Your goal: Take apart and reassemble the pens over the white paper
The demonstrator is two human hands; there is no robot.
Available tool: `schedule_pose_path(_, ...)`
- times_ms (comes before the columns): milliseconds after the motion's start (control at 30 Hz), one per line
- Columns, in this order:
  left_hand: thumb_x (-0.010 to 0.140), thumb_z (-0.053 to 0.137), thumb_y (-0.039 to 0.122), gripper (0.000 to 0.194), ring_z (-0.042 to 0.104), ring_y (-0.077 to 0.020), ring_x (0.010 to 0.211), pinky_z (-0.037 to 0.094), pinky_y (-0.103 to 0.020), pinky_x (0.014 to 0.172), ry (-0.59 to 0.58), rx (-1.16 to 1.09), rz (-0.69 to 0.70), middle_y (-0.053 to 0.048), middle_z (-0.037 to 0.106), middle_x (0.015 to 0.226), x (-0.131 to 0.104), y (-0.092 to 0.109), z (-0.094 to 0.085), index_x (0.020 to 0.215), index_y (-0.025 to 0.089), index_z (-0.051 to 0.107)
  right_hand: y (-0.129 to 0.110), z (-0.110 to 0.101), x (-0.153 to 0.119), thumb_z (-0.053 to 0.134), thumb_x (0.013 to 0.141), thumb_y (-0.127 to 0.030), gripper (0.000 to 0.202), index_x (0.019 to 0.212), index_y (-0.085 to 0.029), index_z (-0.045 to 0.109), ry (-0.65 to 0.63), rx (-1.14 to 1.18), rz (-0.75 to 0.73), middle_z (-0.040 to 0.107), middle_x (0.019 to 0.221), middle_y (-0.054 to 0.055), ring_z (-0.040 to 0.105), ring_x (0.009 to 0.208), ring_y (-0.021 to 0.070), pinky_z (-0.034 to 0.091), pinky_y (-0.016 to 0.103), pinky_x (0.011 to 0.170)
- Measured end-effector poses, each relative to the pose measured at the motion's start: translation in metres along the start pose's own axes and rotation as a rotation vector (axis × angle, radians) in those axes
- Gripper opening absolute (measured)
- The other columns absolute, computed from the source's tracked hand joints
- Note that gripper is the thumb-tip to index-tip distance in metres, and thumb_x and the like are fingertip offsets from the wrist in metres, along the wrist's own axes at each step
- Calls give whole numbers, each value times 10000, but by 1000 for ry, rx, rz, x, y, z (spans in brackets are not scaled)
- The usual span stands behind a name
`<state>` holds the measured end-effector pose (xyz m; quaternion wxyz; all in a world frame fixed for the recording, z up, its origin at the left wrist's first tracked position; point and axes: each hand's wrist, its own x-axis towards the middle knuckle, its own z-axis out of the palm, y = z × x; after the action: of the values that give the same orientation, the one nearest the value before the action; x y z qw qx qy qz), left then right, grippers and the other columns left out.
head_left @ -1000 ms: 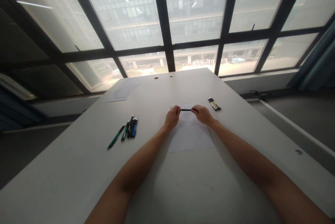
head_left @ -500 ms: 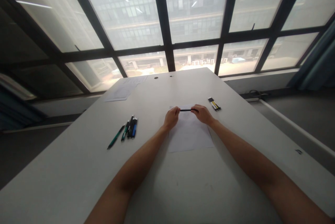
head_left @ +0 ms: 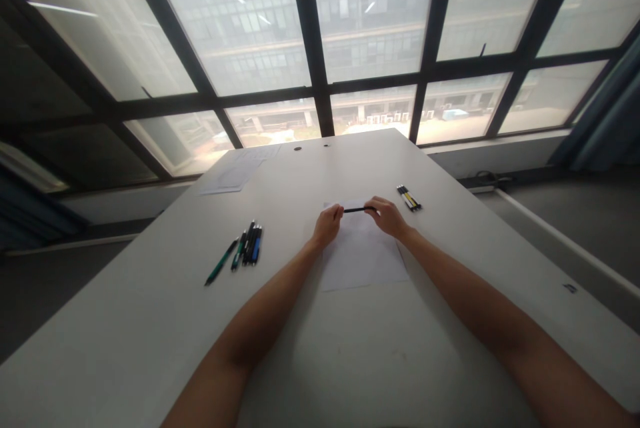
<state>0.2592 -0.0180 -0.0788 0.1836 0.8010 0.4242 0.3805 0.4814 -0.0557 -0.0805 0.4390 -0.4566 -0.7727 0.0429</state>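
A slim black pen (head_left: 355,210) lies level between my two hands, above the far part of a white paper sheet (head_left: 365,258). My left hand (head_left: 329,225) is closed on one end of it. Fingers of my right hand (head_left: 386,216) pinch the other end. Only the middle of the pen shows; both its ends are hidden in the fingers. To the left, several pens (head_left: 247,243) lie side by side, dark, green and blue. A green pen (head_left: 221,261) slants a little apart from them. Beyond my right hand is a small row of black, white and yellow refill-like sticks (head_left: 409,198).
The white table (head_left: 320,355) reaches toward large dark-framed windows (head_left: 370,15). More paper sheets (head_left: 233,175) lie at its far left. Two small round holes are near the far edge. A small dark fitting (head_left: 570,289) sits at the right edge.
The right end of the pen has risen slightly with my right hand, so the pen tilts a little. All else looks the same.
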Motion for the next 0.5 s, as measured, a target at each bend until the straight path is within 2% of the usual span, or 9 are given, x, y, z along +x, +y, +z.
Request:
schedule_pose_path(133, 989, 384, 389, 341, 479, -151, 618, 321, -261, 603, -9, -17, 35, 1, 547, 654, -1, 6, -2, 755, 209, 556, 0, 2, -2, 563, 927, -232, 132, 920, -216, 695, -12, -68, 48, 692, 888, 59, 616, 816, 190, 443, 283, 749)
schedule_pose_path(200, 977, 420, 364, 312, 468, -152, 615, 321, -265, 605, -5, -4, 71, 1, 545, 654, -2, 7, -2, 741, 212, 555, 0, 2, -2, 556, 927, -227, 145, 889, -215, 696, -31, -86, 63, 702, 869, 61, 620, 801, 195, 436, 282, 732)
schedule_pose_path(333, 974, 417, 390, 387, 400, -132, 577, 292, -264, 588, -16, -26, 97, 20, 472, 599, -2, 4, -3, 644, 199, 481, -1, -1, -1, 560, 914, -201, 153, 857, -208, 702, -71, -38, 60, 709, 834, 55, 621, 771, 191, 433, 278, 721)
schedule_pose_path(500, 959, 398, 495, 489, 344, -118, 557, 250, -267, 553, -25, -135, 21, 32, 383, 552, -1, -1, -2, 578, 189, 402, -1, -2, 0, 598, 899, -202, 110, 891, -213, 708, -65, 55, -1, 695, 859, 47, 623, 817, 186, 447, 280, 771)
